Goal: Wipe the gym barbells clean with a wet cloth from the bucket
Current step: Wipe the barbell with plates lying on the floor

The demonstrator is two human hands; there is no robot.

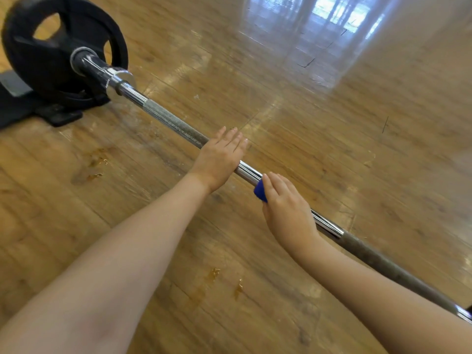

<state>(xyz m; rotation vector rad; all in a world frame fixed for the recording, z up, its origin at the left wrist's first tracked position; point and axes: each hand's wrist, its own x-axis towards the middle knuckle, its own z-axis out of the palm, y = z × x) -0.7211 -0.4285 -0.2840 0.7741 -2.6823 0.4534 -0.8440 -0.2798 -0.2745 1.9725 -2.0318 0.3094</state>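
Single head-worn view, angled forward and down, close above the barbell (176,123).

Blue cloth (260,191); chrome barbell bar (249,172) with grey cross-hatched knurling; black weight plate (46,62) at ten o'clock; golden-brown wood-grain floor (332,139).

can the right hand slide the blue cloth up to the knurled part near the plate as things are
Probably not straight away. The right hand holds the blue cloth on the bar, but the left hand lies flat across the bar between the cloth and that knurled section, blocking the way.
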